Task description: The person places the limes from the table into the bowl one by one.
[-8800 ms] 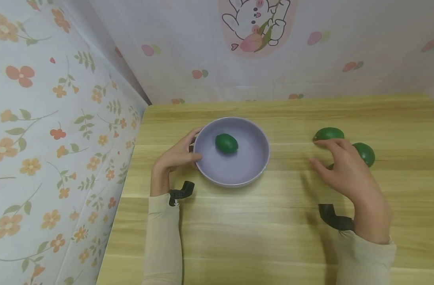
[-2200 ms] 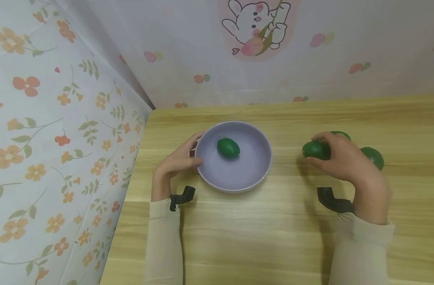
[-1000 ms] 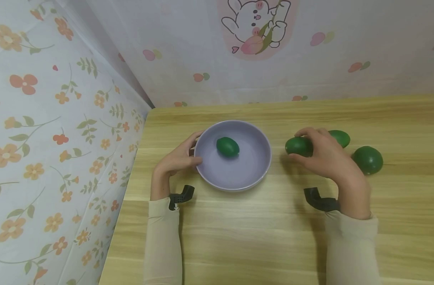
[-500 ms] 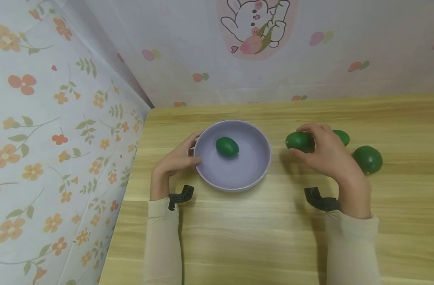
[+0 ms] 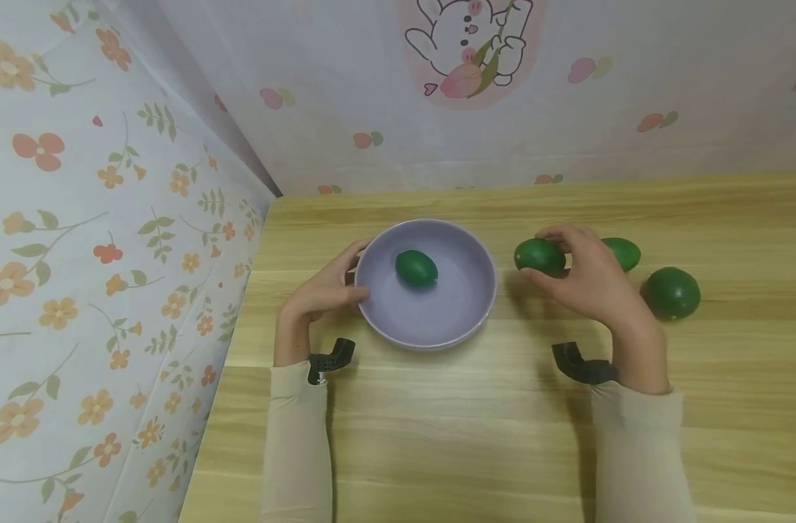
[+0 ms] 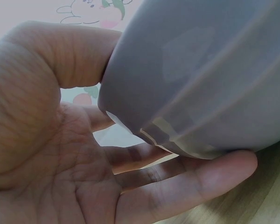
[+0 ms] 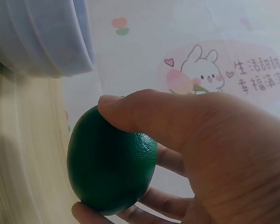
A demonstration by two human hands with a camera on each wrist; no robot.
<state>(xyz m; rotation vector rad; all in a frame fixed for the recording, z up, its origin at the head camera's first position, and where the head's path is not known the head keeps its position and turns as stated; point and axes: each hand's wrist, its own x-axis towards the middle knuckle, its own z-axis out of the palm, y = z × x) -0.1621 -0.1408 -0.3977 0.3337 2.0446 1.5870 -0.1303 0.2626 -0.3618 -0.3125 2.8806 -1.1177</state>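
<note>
A lavender bowl (image 5: 437, 316) stands on the table, and a green lime (image 5: 416, 269) lies inside it. My left hand (image 5: 326, 287) holds the bowl's left side, thumb at the rim. In the left wrist view its fingers reach under the curved, ridged wall of the bowl (image 6: 191, 79). To the right of the bowl, my right hand (image 5: 594, 280) grips another lime (image 5: 538, 256) between thumb and fingers. The right wrist view shows this lime (image 7: 109, 163) with the thumb across its top and fingers behind and below.
Two more limes lie on the wooden table (image 5: 450, 436): one (image 5: 623, 253) just behind the right hand, partly hidden by it, and a rounder one (image 5: 671, 293) farther right. A floral sheet (image 5: 65, 254) hangs at the left, a bunny-print sheet (image 5: 346, 73) at the back.
At first my right hand hovered over the limes at the right. It then took hold of one and has carried it left toward the bowl. My left hand has stayed on the bowl.
</note>
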